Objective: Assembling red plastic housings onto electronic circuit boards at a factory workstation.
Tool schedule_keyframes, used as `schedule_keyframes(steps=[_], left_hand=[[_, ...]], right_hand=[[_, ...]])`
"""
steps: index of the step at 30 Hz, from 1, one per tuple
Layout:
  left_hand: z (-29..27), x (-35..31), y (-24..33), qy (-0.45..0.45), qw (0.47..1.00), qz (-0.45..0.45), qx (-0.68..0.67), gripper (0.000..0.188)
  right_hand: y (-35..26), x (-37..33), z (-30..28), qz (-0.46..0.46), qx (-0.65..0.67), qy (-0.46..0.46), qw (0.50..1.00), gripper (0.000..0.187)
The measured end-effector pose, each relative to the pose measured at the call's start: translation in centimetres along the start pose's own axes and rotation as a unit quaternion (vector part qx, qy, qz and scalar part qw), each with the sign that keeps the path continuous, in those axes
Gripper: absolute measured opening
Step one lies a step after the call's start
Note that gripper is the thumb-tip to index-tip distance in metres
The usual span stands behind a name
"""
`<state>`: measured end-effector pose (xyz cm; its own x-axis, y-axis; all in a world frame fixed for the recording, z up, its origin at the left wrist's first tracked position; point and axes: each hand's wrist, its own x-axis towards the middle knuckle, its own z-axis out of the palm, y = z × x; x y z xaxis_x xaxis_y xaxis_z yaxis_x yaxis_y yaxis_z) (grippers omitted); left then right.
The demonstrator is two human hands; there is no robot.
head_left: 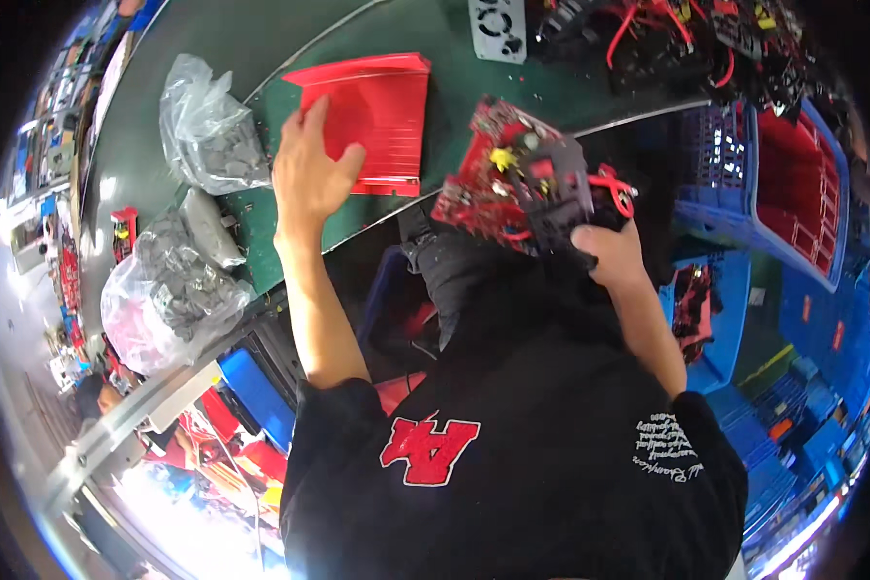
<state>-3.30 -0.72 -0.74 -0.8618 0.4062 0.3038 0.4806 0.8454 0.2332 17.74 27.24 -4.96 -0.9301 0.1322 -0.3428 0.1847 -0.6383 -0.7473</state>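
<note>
A bent red panel [389,121] with slots along one side lies on the green bench top [271,39]. My left hand [311,174] reaches over its left part, thumb and fingers apart; I cannot tell if the fingertips press on it. My right hand [611,253] grips an electronic assembly [527,188] by its dark end, off the bench's front edge. The assembly carries a red circuit board, black parts, a yellow component and red wires. It looks tilted and slightly blurred.
Clear bags of grey parts [213,135] lie at the left. A metal plate with fan openings [498,27] and several wired assemblies [657,39] are at the far right. Blue crates [715,174] stand right of me, one holding red pieces.
</note>
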Motion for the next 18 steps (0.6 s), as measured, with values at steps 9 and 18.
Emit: schedule_keyframes(steps=[9,18], left_hand=[[-0.6,-0.2,-1.3,-0.143,0.989,0.034,-0.006,0.070],[-0.8,-0.1,-1.1,-0.140,0.989,0.044,-0.023,0.070]], right_hand=[[1.1,2.4,3.2,-0.084,-0.025,0.007,0.996,0.058],[-0.2,2.7,4.7,-0.078,-0.084,-0.014,0.993,0.054]])
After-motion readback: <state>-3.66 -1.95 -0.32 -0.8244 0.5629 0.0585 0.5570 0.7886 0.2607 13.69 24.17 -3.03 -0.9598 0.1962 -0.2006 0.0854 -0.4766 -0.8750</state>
